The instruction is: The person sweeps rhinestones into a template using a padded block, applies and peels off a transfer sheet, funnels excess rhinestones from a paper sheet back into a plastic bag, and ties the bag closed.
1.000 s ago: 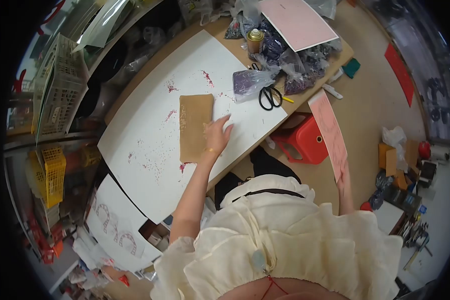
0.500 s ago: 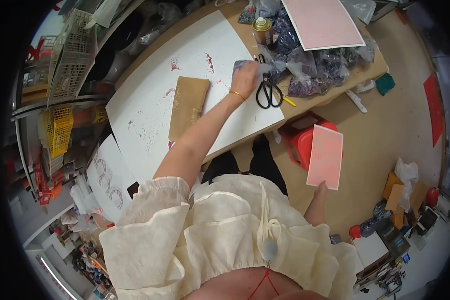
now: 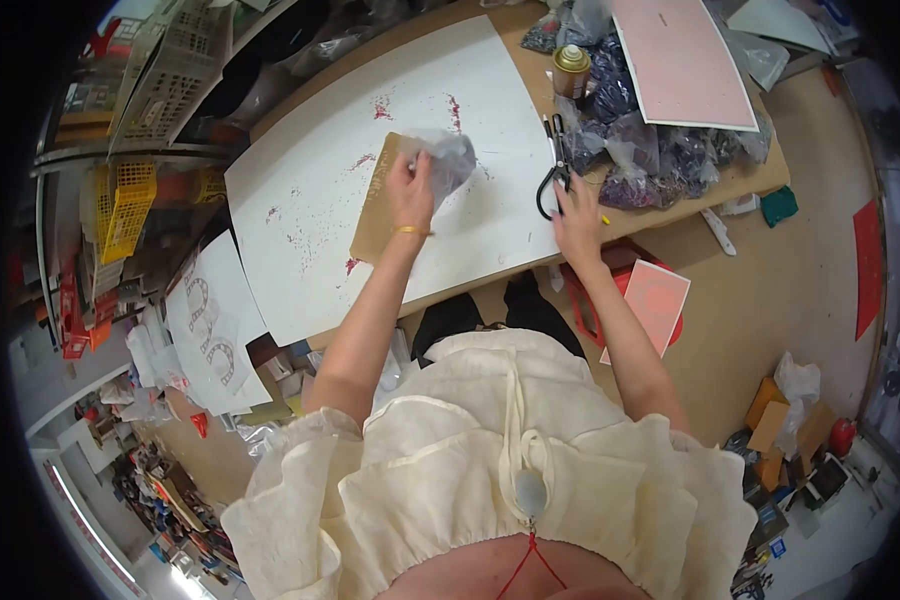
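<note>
My left hand (image 3: pixel 410 195) is closed on the gathered end of a clear plastic bag (image 3: pixel 454 160) with dark contents. It holds the bag over the white sheet (image 3: pixel 490 225), in front of a brown board or packet (image 3: pixel 374 215) that is partly hidden. At the table's front edge, the fingers of my right hand (image 3: pixel 576 222) close on a handle of the black scissors (image 3: pixel 560 150) and cover part of the loop. The pink printed sheet (image 3: pixel 653 300) lies on the red stool (image 3: pixel 676 328), partly behind my right forearm.
Dark red bits (image 3: pixel 381 106) are scattered on the white sheet. A spray can (image 3: pixel 571 72) stands beside several filled plastic bags (image 3: pixel 685 160), with a larger pink sheet (image 3: pixel 682 62) on top. Mesh baskets (image 3: pixel 130 212) are to the left; cardboard boxes (image 3: pixel 767 420) are on the floor at right.
My left hand has lifted the plastic bag from beside the scissors and moved left. My right hand has let go of the pink sheet, now on the stool, and moved up to the scissors.
</note>
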A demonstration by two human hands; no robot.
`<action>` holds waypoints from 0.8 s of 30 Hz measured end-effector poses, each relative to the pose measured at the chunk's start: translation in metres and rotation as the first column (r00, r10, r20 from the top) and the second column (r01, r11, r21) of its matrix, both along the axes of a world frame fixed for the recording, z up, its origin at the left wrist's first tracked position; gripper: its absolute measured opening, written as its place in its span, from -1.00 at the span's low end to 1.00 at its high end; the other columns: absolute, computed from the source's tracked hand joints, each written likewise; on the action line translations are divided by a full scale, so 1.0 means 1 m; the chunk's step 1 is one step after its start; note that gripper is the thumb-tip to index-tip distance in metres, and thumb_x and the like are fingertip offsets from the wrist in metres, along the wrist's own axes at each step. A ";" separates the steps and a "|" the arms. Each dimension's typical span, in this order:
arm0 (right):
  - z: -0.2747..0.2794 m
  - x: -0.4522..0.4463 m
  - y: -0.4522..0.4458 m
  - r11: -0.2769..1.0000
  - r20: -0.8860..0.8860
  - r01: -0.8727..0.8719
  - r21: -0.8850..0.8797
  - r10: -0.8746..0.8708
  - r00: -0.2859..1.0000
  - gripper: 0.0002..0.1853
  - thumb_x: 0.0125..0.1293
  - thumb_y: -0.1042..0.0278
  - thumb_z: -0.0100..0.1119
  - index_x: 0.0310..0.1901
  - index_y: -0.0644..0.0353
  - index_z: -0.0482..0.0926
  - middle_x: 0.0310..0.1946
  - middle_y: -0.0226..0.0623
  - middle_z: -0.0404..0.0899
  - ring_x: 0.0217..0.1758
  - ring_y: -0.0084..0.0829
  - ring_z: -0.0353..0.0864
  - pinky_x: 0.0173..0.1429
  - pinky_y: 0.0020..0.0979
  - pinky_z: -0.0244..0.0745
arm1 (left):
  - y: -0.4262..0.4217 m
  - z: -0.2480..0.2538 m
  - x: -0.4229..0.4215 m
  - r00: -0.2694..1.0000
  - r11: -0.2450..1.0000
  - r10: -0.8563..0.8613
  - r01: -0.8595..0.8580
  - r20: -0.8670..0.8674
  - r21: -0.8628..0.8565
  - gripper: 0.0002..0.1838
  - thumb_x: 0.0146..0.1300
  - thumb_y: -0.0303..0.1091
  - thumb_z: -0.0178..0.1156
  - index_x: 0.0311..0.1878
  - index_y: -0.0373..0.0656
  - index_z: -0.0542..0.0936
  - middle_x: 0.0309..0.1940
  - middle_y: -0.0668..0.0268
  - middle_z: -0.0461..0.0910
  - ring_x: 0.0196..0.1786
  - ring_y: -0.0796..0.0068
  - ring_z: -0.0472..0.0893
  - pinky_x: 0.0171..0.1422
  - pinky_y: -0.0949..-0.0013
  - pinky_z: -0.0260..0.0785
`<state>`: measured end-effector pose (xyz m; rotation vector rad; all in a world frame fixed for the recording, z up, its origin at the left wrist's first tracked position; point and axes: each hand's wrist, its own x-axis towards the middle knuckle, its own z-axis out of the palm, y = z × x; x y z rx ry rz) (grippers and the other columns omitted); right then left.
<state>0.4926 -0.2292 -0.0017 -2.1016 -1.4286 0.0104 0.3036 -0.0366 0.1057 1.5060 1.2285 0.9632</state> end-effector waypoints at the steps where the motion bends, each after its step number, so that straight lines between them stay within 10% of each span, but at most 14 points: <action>1: 0.001 -0.004 0.015 1.000 0.005 -0.010 0.002 0.010 1.000 -0.43 0.18 0.43 0.25 0.27 0.18 0.46 0.42 -0.05 0.26 0.36 -0.07 0.35 0.35 -0.11 0.27 | -0.007 0.006 -0.013 1.000 1.000 0.010 -0.010 0.005 0.002 -0.80 0.37 -0.31 0.17 -0.16 -0.26 0.65 -0.46 0.36 0.57 -0.43 0.59 0.41 -0.33 0.49 0.29; 15: -0.046 0.040 0.036 0.928 0.600 0.108 -0.356 0.138 0.788 -0.36 0.35 0.18 0.03 0.43 0.22 0.30 0.55 -0.49 0.09 0.37 -0.30 0.31 0.31 0.00 0.14 | -0.085 -0.017 -0.131 0.988 0.975 0.153 -0.150 0.008 -0.163 -0.78 0.48 -0.32 0.07 -0.11 -0.28 0.60 -0.41 0.42 0.54 -0.38 0.66 0.41 -0.27 0.56 0.29; 24: -0.041 0.041 0.043 0.935 0.663 0.102 -0.340 0.162 0.731 -0.41 0.34 0.21 0.07 0.38 0.21 0.36 0.57 -0.41 0.05 0.38 -0.29 0.26 0.38 0.06 0.07 | -0.094 -0.013 -0.111 0.980 0.955 0.154 -0.115 0.123 -0.275 -0.71 0.48 -0.24 0.07 -0.23 -0.27 0.61 -0.46 0.50 0.45 -0.40 0.68 0.29 -0.28 0.59 0.16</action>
